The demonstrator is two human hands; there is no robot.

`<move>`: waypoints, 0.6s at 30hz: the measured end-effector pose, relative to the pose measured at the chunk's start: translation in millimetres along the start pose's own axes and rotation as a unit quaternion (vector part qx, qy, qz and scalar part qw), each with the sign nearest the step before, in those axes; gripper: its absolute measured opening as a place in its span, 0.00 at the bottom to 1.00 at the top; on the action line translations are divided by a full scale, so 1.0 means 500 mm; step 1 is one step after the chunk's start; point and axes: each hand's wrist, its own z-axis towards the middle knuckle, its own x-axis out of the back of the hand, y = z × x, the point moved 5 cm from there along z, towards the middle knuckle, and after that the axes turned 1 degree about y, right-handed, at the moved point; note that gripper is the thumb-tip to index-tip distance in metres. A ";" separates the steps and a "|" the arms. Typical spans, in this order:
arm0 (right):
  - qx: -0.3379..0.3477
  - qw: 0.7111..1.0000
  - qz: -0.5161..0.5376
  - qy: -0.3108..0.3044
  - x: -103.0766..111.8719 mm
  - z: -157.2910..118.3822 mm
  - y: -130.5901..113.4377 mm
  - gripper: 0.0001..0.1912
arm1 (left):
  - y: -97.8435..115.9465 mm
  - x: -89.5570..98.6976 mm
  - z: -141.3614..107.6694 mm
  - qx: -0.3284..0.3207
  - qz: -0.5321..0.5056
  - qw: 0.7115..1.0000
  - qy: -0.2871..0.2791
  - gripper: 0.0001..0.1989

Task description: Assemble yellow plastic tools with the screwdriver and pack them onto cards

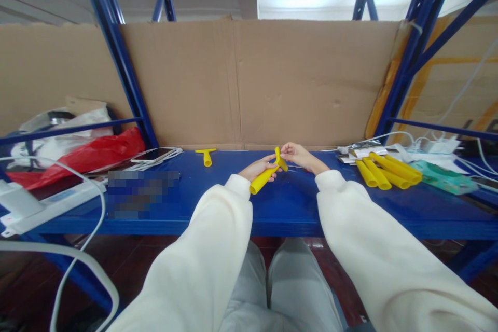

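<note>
Above the middle of the blue table (286, 210), a yellow T-shaped piece (260, 182) is held by the left hand (257, 168), whose fingers are closed about its stem. The long axis of the stem is slanted: its hollow end is pointed toward the body and to the left, while its crosspiece (284, 165) is turned away and to the right, so that the piece is placed between the two hands. The stem is taken up by the left hand; the crosspiece is nearer to the right hand (296, 155), whose fingertips are bent together at its upper end, though whether it is pinched there cannot be told. Two cream sleeves (216, 233) are seen behind the hands. One more T-shaped piece (207, 159) is laid farther back on the left, well apart from the hands. On the right, at least four yellow tubes (378, 175) are bunched together, an exact count being prevented by their overlap; just beside them one green packet (443, 177) is set. At the far left, one phone (153, 155), one red bag (105, 155) and one white power strip (58, 210) are found, and the table is backed by cardboard (295, 83)
</note>
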 end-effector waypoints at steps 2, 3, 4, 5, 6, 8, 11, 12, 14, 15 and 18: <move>0.002 1.000 0.002 0.007 0.002 0.001 0.004 0.13 | -0.001 0.001 0.001 0.000 0.002 1.000 -0.006 0.36; 0.005 1.000 0.000 0.012 0.004 0.002 0.006 0.13 | -0.001 0.001 0.001 0.001 0.003 1.000 -0.009 0.36; 0.008 1.000 -0.004 0.018 0.006 0.002 0.008 0.14 | -0.001 0.002 0.002 0.000 0.003 1.000 -0.011 0.36; 0.011 1.000 -0.011 0.024 0.008 0.003 0.009 0.14 | -0.001 0.002 0.002 -0.001 0.001 1.000 -0.015 0.36; 0.013 0.999 -0.021 0.031 0.010 0.003 0.011 0.15 | -0.001 0.003 0.003 -0.002 -0.001 1.000 -0.018 0.36; 0.015 0.998 -0.044 0.039 0.014 0.005 0.015 0.15 | -0.001 0.003 0.003 -0.007 -0.006 1.000 -0.024 0.36; 0.018 0.997 -0.071 0.039 0.017 0.007 0.018 0.14 | -0.001 0.004 0.003 -0.012 -0.006 1.000 -0.028 0.37; 0.019 0.996 -0.079 0.039 0.018 0.007 0.019 0.14 | -0.001 0.003 0.003 -0.013 -0.005 1.000 -0.027 0.36; 0.021 0.995 -0.094 0.038 0.018 0.007 0.018 0.13 | -0.001 0.002 0.001 -0.014 0.000 1.000 -0.026 0.36; 0.022 0.994 -0.102 0.039 0.017 0.006 0.017 0.13 | -0.001 0.000 0.001 -0.014 0.001 1.000 -0.025 0.36; 0.030 0.991 -0.121 0.050 0.014 0.002 0.013 0.12 | 0.001 -0.002 -0.001 -0.016 0.002 0.999 -0.028 0.35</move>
